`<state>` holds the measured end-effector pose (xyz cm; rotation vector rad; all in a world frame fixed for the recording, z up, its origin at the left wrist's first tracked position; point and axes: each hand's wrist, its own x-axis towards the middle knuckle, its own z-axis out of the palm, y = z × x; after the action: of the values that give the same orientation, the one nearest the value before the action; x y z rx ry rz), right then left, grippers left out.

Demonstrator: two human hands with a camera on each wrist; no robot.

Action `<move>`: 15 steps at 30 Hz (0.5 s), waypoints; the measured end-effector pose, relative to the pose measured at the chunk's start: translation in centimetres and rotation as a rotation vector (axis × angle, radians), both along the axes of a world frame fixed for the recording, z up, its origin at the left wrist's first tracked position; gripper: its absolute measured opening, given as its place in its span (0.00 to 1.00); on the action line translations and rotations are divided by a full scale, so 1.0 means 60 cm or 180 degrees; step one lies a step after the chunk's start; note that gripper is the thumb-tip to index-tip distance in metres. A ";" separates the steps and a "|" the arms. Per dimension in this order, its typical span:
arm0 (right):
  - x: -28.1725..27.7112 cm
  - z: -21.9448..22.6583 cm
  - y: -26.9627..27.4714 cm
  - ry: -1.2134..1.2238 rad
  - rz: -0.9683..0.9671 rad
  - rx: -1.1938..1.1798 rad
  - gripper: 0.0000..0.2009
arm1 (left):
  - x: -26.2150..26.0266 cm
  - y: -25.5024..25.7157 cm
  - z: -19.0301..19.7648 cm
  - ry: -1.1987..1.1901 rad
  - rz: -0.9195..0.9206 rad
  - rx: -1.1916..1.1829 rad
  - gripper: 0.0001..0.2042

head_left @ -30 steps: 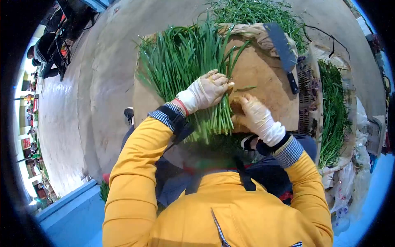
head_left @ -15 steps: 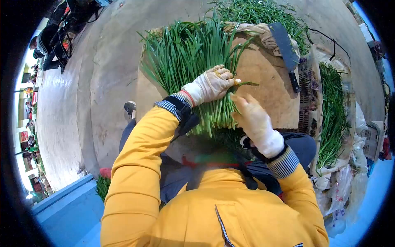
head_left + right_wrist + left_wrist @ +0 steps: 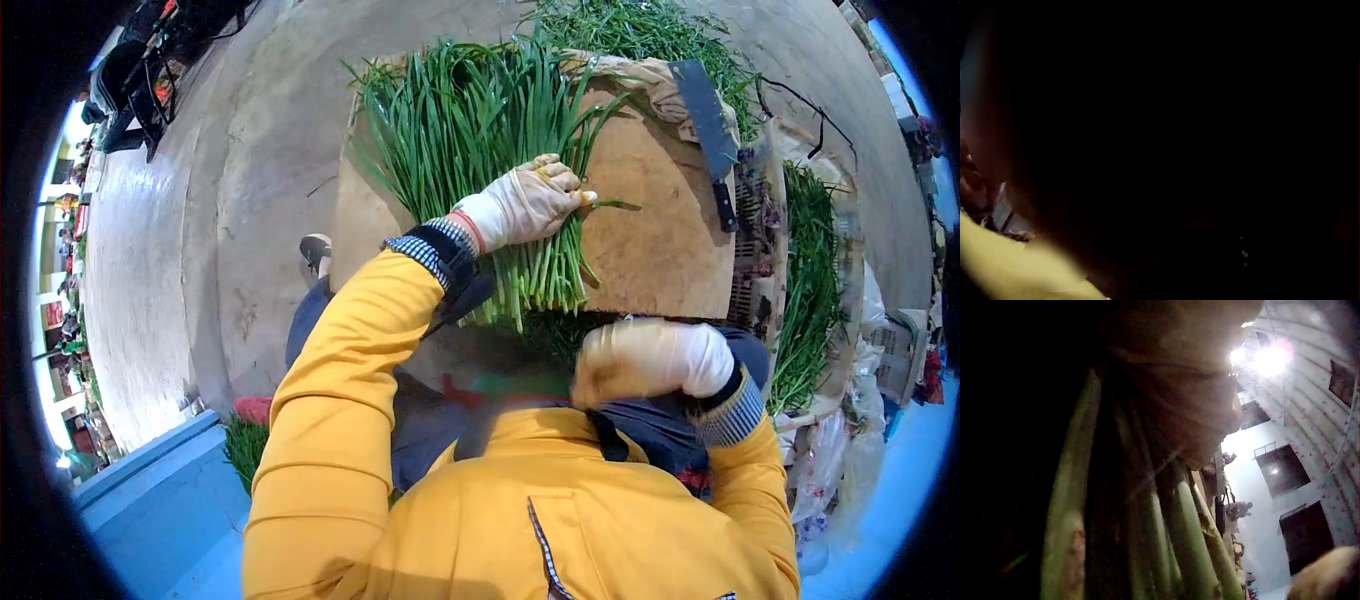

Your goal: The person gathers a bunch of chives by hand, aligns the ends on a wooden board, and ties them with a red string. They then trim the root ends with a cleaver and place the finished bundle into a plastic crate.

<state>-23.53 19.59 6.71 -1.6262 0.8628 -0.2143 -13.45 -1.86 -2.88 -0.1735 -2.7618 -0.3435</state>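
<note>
In the head view a broad bunch of garlic chives (image 3: 470, 120) lies on a wooden board (image 3: 655, 220), leaves away from the body and pale stem ends near its front edge. My gloved left hand (image 3: 525, 205) reaches across the bunch and grips it low, fingers bent over its right side. Stalks (image 3: 1188, 531) run out from under the glove in the left wrist view. A single green blade (image 3: 615, 205) sticks out by its fingertips. My gloved right hand (image 3: 650, 360), blurred by motion, is over my lap in front of the board; its fingers are indistinct. The right wrist view is mostly dark.
A cleaver (image 3: 708, 140) lies on a crumpled cloth (image 3: 650, 90) at the board's far right corner. Right of the board stands a crate (image 3: 760, 230) beside more greens (image 3: 808, 280). Loose greens (image 3: 640, 40) are heaped on the floor beyond the board.
My right hand has drawn back from the stem ends towards my body. The left hand keeps its grip on the bunch, with a little shift to the right in view.
</note>
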 end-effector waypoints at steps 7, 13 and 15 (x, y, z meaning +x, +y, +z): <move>0.054 -0.119 -0.068 0.3193 -0.2123 -0.2166 0.09 | -0.001 -0.002 -0.010 0.0062 -0.0099 -0.0069 0.16; 0.044 -0.136 -0.045 0.2617 -0.2065 -0.2395 0.03 | -0.002 -0.003 -0.009 0.0104 -0.0090 -0.0053 0.17; 0.053 -0.133 -0.027 0.2823 -0.1719 -0.2250 0.01 | -0.001 -0.002 -0.006 -0.0032 -0.0036 -0.0074 0.18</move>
<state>-20.36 18.00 -1.30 -2.1303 2.0894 -0.1753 -13.49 -1.99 -3.23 -0.1940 -2.7765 -0.3160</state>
